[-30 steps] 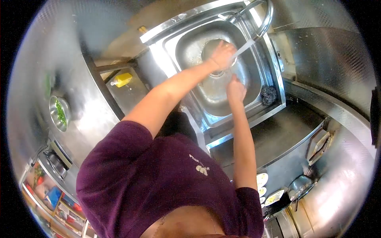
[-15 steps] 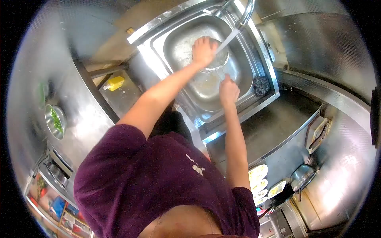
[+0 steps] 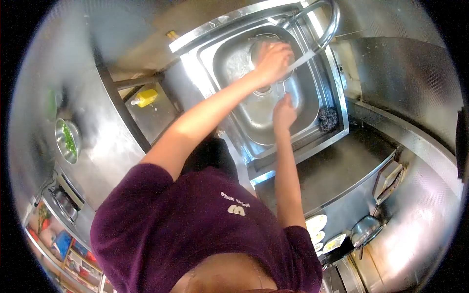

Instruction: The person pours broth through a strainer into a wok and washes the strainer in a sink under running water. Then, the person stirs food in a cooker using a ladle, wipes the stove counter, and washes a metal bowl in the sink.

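Note:
In the steel sink (image 3: 259, 119) lies a round metal vessel (image 3: 256, 51) with a thin handle, mostly hidden by my left hand (image 3: 274, 59). That hand is over the vessel, its fingers blurred but partly stretched out and apart, and nothing shows in them. My right hand (image 3: 284, 115) is closed round the end of the handle, lower in the sink. Water runs from the curved tap (image 3: 334, 24) in a white stream (image 3: 301, 61) down beside my left fingers.
A dark scrubber (image 3: 328, 118) sits at the sink's right corner. On the left are a yellow bottle (image 3: 146, 97) and a metal bowl of chopped greens (image 3: 67, 140). White dishes (image 3: 317, 223) and a pan (image 3: 365, 230) stand at the lower right.
Over the last second my left hand has moved left to the vessel's edge, then back right beside the water stream. The vessel has shifted and tilted. My right hand stays closed on the handle.

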A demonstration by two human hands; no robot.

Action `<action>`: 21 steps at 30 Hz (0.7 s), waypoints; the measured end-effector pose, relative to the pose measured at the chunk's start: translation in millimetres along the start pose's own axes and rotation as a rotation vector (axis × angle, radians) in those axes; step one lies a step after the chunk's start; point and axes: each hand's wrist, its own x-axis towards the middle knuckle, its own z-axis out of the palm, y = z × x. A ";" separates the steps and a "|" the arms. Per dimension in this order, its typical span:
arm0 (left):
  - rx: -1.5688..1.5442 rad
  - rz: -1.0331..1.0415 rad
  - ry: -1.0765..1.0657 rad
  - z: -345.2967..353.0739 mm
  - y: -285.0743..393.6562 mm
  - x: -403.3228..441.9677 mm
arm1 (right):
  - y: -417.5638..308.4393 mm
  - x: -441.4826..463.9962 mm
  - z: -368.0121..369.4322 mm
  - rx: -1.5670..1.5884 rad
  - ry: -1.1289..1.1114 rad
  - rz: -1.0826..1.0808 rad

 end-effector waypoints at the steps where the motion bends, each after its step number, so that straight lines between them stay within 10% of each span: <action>1: -0.077 -0.058 -0.010 -5.9 -8.3 -7.0 | 18.3 2.7 63.5 -0.025 -0.041 -0.002; 7: -0.062 -0.603 0.076 -44.1 -40.5 -58.0 | 2.8 68.9 39.7 -0.171 -0.163 -0.426; 12: -0.227 -0.654 0.137 -62.7 -26.3 -54.7 | -41.7 79.0 -49.6 -0.292 -0.220 -0.315; 21: -0.072 -0.719 -0.319 -10.3 -7.1 -80.2 | 21.3 19.3 78.3 0.171 -0.183 -0.211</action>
